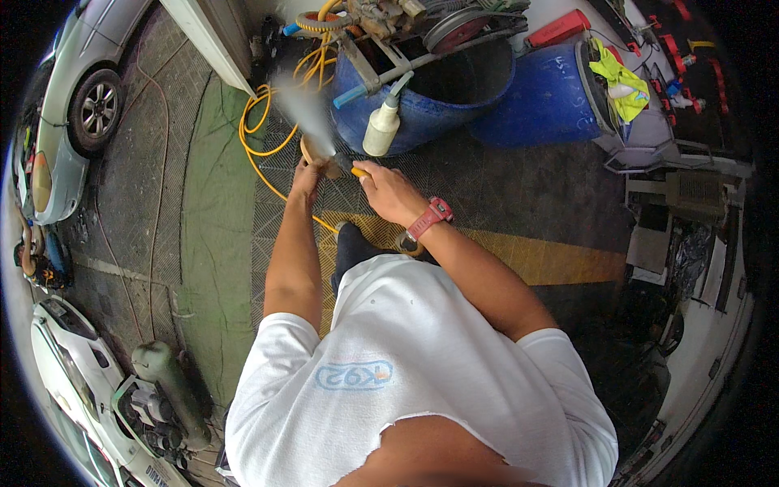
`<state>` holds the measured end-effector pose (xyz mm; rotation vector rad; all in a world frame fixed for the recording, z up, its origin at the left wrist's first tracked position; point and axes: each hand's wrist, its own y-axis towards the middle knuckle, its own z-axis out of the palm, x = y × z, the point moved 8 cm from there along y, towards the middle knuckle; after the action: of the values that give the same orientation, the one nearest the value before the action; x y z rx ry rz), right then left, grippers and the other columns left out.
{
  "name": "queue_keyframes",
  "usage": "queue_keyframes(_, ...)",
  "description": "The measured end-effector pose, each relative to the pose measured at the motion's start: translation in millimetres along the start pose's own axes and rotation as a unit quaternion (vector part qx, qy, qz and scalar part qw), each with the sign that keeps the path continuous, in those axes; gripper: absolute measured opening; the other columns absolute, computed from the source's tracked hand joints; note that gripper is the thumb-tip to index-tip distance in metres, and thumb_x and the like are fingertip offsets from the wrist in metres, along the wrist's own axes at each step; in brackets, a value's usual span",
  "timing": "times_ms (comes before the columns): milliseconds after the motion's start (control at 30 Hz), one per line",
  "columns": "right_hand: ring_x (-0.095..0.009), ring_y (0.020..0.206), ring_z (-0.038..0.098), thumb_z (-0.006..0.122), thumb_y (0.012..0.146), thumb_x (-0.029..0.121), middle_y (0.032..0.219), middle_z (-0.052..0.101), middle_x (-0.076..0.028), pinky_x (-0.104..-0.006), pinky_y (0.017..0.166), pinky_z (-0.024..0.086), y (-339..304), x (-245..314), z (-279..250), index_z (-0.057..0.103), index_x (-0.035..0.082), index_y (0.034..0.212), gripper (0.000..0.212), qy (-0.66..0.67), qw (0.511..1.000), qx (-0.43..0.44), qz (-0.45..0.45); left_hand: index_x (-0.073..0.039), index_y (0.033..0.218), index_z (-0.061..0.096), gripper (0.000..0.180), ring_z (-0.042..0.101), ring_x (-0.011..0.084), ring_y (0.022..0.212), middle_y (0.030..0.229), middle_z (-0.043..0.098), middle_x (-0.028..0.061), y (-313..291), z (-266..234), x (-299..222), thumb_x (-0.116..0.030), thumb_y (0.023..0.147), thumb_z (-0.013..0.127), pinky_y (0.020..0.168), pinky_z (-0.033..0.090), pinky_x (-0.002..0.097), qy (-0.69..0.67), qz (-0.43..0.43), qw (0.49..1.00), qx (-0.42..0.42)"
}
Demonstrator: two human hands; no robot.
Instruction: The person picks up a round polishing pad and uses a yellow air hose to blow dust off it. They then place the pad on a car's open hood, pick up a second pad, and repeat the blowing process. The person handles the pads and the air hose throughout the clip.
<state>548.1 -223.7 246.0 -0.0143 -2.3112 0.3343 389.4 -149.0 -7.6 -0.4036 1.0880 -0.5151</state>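
My left hand [304,180] is closed on a tan, curved piece [309,152] whose kind I cannot make out. A whitish spray [312,114] fans up and to the left across it. My right hand [391,193], with a red watch [430,217] on the wrist, is wrapped round a spray gun with a yellow grip [359,172]. The gun's dark front end points at the tan piece, close to it. Just beyond my right hand, a white spray bottle [381,131] hangs in front of a large blue drum [487,81].
Yellow hose [264,150] lies coiled on the floor matting to the left. A machine with a pulley wheel [454,31] sits over the drum. Another blue drum [535,101] lies on its side, near a yellow-green cloth [621,85]. Cars [69,174] and a green tank [168,385] stand at left.
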Motion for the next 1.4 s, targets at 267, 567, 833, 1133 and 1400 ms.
queue_keyframes(267, -0.044, 0.117, 0.064, 0.049, 0.103, 0.018, 0.128, 0.067, -0.024, -0.0512, 0.103, 0.050, -7, 12, 5, 0.058, 0.003, 0.140, 0.040, 0.005, 1.000, 0.025, -0.003, -0.003, 0.122, 0.061, 0.029, 0.066, 0.0218, 0.095, 0.110, 0.066, 0.0081, -8, 2, 10, -0.011, 0.094, 0.060, 0.079, 0.057, 0.0370, 0.048, -0.041, 0.997, 0.048)
queue_keyframes(567, -0.045, 0.114, 0.065, 0.049, 0.103, 0.018, 0.126, 0.068, -0.024, -0.0520, 0.102, 0.050, -13, 25, 12, 0.059, 0.005, 0.139, 0.040, 0.006, 0.999, 0.053, 0.007, -0.002, 0.122, 0.064, 0.031, 0.067, 0.0199, 0.096, 0.108, 0.069, 0.0087, -9, -4, 20, -0.018, 0.096, 0.064, 0.077, 0.057, 0.0346, 0.016, -0.063, 0.998, 0.003)
queue_keyframes(833, -0.043, 0.117, 0.064, 0.049, 0.102, 0.015, 0.126, 0.068, -0.025, -0.0505, 0.103, 0.050, 0, 14, 7, 0.061, 0.002, 0.135, 0.038, 0.024, 1.000, 0.017, -0.002, -0.001, 0.130, 0.059, 0.043, 0.069, 0.0239, 0.103, 0.119, 0.067, 0.0130, -22, -5, 16, -0.012, 0.090, 0.068, 0.085, 0.059, 0.0353, 0.058, -0.115, 0.991, 0.031)
queue_keyframes(1133, -0.042, 0.121, 0.063, 0.049, 0.103, 0.018, 0.130, 0.067, -0.024, -0.0484, 0.106, 0.049, 13, -19, -2, 0.061, 0.003, 0.137, 0.039, 0.017, 0.999, 0.012, 0.050, -0.001, 0.138, 0.055, 0.057, 0.064, 0.0287, 0.119, 0.129, 0.064, 0.0120, -31, -1, 9, -0.019, 0.088, 0.074, 0.101, 0.054, 0.0424, -0.053, -0.076, 0.995, 0.043)
queue_keyframes(1400, -0.042, 0.122, 0.062, 0.049, 0.103, 0.019, 0.131, 0.066, -0.024, -0.0486, 0.107, 0.048, 11, -11, 0, 0.061, 0.004, 0.138, 0.039, 0.006, 0.999, 0.031, 0.042, -0.005, 0.155, 0.039, 0.078, 0.052, 0.0357, 0.136, 0.149, 0.051, 0.0172, -29, 14, -27, -0.063, 0.103, 0.050, 0.109, 0.048, 0.0519, -0.163, -0.057, 0.984, 0.045)
